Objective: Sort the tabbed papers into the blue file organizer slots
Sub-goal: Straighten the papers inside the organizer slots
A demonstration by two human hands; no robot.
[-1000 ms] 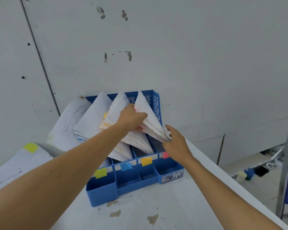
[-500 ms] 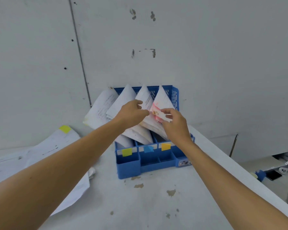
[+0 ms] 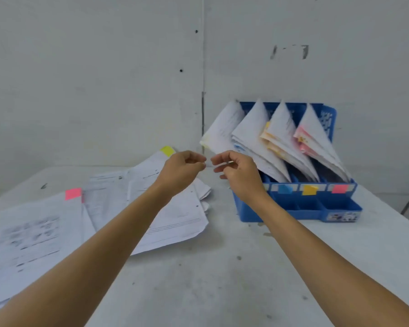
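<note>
The blue file organizer [image 3: 300, 208] stands at the right of the white table, against the wall. Its slots hold leaning stacks of paper [image 3: 283, 142], and blue, yellow and pink labels mark its front. Loose tabbed papers [image 3: 151, 208] lie spread on the table at the left, one with a pink tab [image 3: 73, 193], one with a yellow tab [image 3: 167, 151]. My left hand [image 3: 180, 172] and my right hand [image 3: 237, 172] hover side by side in the air, left of the organizer. Both have loosely curled fingers and hold nothing.
A grey wall rises right behind the table, with a vertical seam [image 3: 202, 67]. The table [image 3: 210, 279] has a stained bare surface in front of my arms. Its right edge [image 3: 387, 208] runs diagonally past the organizer.
Both hands have let go of the papers in the organizer and pulled back to the left. My view has swung left, so the loose papers show more fully.
</note>
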